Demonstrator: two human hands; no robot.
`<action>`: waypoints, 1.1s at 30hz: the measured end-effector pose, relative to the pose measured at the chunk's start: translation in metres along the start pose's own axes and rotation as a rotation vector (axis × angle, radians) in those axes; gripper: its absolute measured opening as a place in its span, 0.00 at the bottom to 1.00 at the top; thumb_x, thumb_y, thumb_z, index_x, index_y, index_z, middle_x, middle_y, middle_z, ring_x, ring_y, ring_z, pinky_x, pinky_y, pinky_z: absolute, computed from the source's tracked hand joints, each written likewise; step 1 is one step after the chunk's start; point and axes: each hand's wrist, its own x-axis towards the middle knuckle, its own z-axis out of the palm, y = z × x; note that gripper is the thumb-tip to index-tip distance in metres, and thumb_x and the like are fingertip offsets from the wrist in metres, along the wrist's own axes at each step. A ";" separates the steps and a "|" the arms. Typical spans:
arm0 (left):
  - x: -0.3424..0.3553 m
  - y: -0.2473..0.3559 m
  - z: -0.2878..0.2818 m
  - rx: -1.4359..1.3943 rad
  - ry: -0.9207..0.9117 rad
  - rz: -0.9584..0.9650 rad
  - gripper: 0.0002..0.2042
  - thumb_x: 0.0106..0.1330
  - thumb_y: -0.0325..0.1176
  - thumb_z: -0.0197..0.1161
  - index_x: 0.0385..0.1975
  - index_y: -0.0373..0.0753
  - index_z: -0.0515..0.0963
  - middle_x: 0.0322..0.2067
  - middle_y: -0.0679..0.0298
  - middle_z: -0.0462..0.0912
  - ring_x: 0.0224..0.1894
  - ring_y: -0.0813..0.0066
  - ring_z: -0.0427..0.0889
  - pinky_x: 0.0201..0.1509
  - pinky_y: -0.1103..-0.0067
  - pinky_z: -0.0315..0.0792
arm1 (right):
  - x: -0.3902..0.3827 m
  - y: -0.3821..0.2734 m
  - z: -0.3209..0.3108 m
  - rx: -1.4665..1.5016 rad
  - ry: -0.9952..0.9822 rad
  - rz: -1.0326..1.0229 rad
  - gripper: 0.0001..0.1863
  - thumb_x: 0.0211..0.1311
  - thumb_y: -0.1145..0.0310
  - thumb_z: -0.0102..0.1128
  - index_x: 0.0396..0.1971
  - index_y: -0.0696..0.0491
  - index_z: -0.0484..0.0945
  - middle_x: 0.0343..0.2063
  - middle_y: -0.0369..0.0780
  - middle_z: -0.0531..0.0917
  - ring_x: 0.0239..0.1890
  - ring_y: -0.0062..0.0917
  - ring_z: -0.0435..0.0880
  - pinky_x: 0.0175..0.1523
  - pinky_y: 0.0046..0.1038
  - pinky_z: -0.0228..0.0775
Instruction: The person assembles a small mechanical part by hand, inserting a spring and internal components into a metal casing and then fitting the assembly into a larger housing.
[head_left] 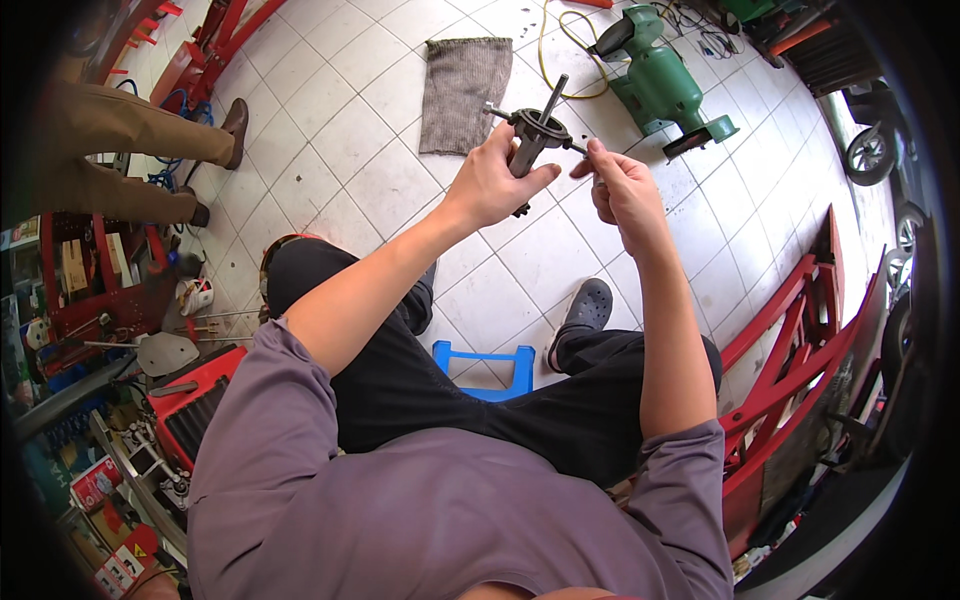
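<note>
In front of me, above the tiled floor, my left hand [492, 188] is wrapped round the body of a dark metal ring-headed tool [540, 128]. A rod stands up out of the ring, and arms or screws stick out at its sides. My left thumb lies along the near side of the body. At the tool's right side, my right hand [622, 195] pinches the end of the thin side screw between thumb and fingertips. Part of the body is hidden behind my left hand.
A grey cloth [465, 100] lies on the floor ahead. A green bench grinder [672, 85] stands at far right, beside a yellow cable [545, 55]. A blue stool [485, 357] is between my legs. Another person's legs [150, 130] are at left; red metal frames [790, 370] stand at right.
</note>
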 end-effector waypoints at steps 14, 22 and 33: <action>0.002 -0.009 0.001 0.020 0.055 0.086 0.22 0.56 0.45 0.72 0.34 0.34 0.69 0.21 0.59 0.80 0.23 0.70 0.81 0.30 0.75 0.75 | -0.004 -0.006 0.009 0.081 -0.012 -0.055 0.16 0.67 0.58 0.59 0.35 0.59 0.80 0.12 0.23 0.60 0.11 0.07 0.51 0.17 0.17 0.38; 0.001 -0.008 0.001 0.074 0.086 0.105 0.19 0.57 0.40 0.73 0.40 0.39 0.73 0.26 0.67 0.82 0.27 0.81 0.81 0.33 0.80 0.76 | -0.001 -0.005 -0.001 0.192 -0.083 0.060 0.14 0.63 0.65 0.64 0.42 0.57 0.76 0.13 0.23 0.61 0.13 0.07 0.52 0.18 0.17 0.39; 0.004 -0.009 -0.002 0.055 0.184 0.551 0.20 0.54 0.31 0.72 0.43 0.37 0.70 0.29 0.63 0.80 0.28 0.70 0.82 0.33 0.76 0.75 | -0.006 -0.009 0.004 0.258 -0.144 0.029 0.15 0.66 0.58 0.60 0.36 0.57 0.78 0.11 0.23 0.59 0.12 0.08 0.51 0.18 0.18 0.38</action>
